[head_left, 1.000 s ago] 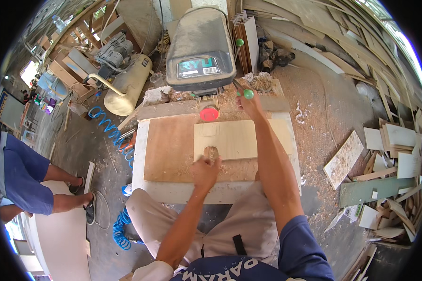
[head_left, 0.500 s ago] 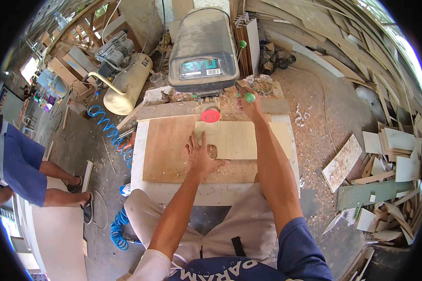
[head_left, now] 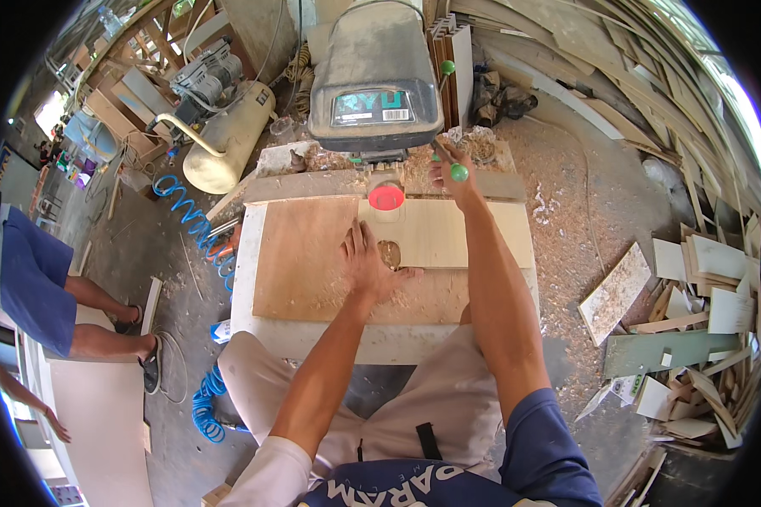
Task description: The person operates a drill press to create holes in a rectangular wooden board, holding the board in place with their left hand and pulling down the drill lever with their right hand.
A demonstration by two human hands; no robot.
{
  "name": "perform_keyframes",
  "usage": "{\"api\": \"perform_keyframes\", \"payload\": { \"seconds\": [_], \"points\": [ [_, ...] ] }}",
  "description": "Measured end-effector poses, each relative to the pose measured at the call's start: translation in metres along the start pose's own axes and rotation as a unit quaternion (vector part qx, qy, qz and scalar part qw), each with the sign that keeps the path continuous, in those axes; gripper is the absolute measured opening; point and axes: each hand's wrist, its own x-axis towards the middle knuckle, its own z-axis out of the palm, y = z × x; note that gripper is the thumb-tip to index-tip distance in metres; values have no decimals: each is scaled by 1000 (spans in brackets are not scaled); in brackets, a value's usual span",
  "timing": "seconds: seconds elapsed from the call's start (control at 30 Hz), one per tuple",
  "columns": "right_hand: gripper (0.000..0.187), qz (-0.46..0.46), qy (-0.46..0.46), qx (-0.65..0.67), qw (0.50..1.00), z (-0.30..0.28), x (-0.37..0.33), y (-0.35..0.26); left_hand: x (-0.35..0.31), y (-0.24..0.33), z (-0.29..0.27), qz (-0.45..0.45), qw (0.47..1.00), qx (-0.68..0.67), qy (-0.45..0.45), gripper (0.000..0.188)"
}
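A pale plywood board (head_left: 435,235) lies flat on a wider brown plywood sheet (head_left: 300,262), its far edge along a wooden strip (head_left: 304,186). A cut hole (head_left: 389,254) shows in the board near its left end. My left hand (head_left: 369,264) presses there with fingers spread, beside the hole. Over the board's far edge is the red round cutter (head_left: 386,196) of a drill press (head_left: 376,80). My right hand (head_left: 455,171) is closed around the press's feed lever, near a green knob (head_left: 459,172). Whether the cutter touches the board, I cannot tell.
Wood shavings lie on the worktable and floor. To the left stand an air compressor (head_left: 228,139) and a coiled blue hose (head_left: 196,224). Another person's legs (head_left: 84,296) show at far left. Offcuts (head_left: 702,329) are heaped at right, with long strips behind.
The pale board has slid away from me up to the wooden strip, my left hand moving with it. My right hand stays on the lever. The view has shifted slightly.
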Motion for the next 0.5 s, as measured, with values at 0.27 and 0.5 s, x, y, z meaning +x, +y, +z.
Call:
{"api": "perform_keyframes", "payload": {
  "seconds": [0.27,0.5],
  "points": [
    [56,42,-11,31,999,1,5,-33,9,4,-7,-1,999,13,-30,150],
    [49,-122,-80,173,974,15,14,-67,6,-2,-1,0,1000,25,-16,149]
  ]
}}
